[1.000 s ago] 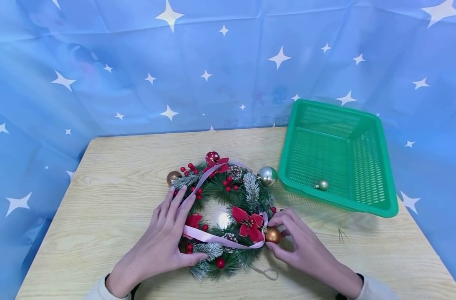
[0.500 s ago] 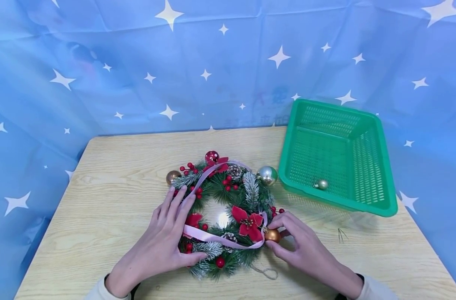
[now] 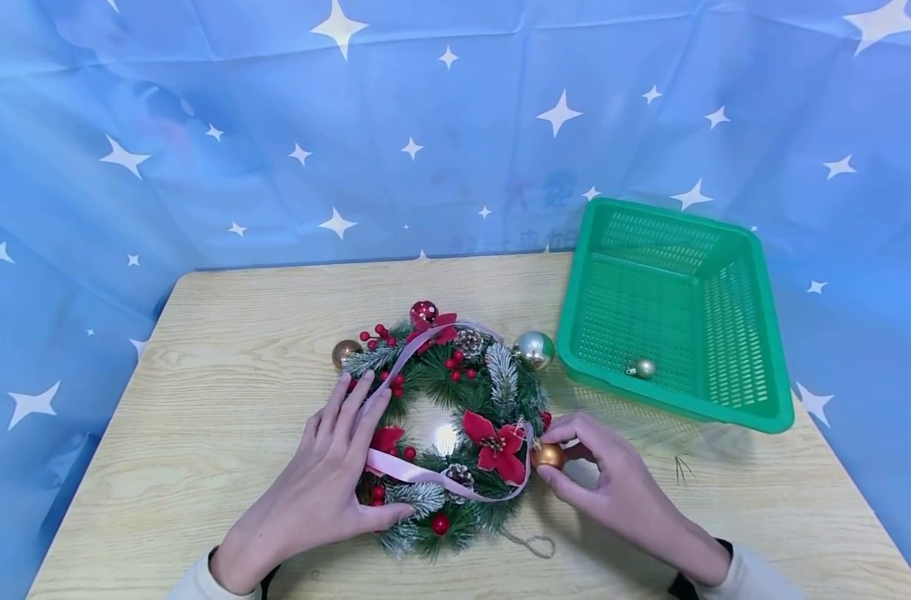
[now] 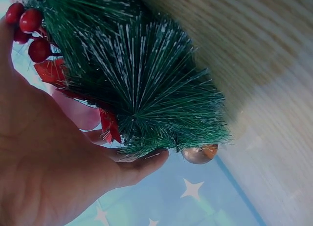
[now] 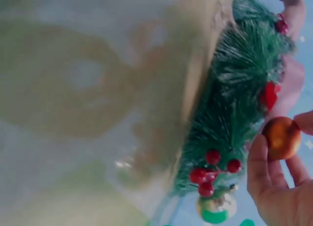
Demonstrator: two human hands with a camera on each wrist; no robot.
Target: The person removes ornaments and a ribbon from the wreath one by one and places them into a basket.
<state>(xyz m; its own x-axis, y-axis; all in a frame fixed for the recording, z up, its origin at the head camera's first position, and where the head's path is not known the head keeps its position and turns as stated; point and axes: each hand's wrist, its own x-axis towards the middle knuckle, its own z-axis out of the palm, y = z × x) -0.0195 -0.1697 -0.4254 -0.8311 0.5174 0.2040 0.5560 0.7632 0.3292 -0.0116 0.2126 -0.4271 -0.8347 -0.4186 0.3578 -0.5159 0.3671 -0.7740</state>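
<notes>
A green Christmas wreath (image 3: 455, 375) with red flowers, red berries and pinecones lies on the table. A pink ribbon (image 3: 410, 472) winds over it. My left hand (image 3: 323, 467) rests on the wreath's left side, fingers spread and fairly straight. In the left wrist view its edge touches the pine needles (image 4: 137, 79). My right hand (image 3: 613, 483) pinches a gold Christmas ball (image 3: 548, 456) between thumb and fingers, at the wreath's right edge by a red poinsettia (image 3: 498, 450). The right wrist view shows the ball (image 5: 282, 138) held above the greenery; whether it is fastened cannot be told.
A green plastic basket (image 3: 773, 333) stands at the back right with a small silver ball (image 3: 645, 368) inside. Silver (image 3: 534, 350), brown (image 3: 346, 354) and red spotted (image 3: 424, 313) balls sit around the wreath's edge. A twine loop (image 3: 533, 546) and thin dark bits (image 3: 683, 471) lie nearby.
My right hand has moved slightly up and to the right with the gold ball, whose cap now points more upward. My left hand has stayed on the wreath.
</notes>
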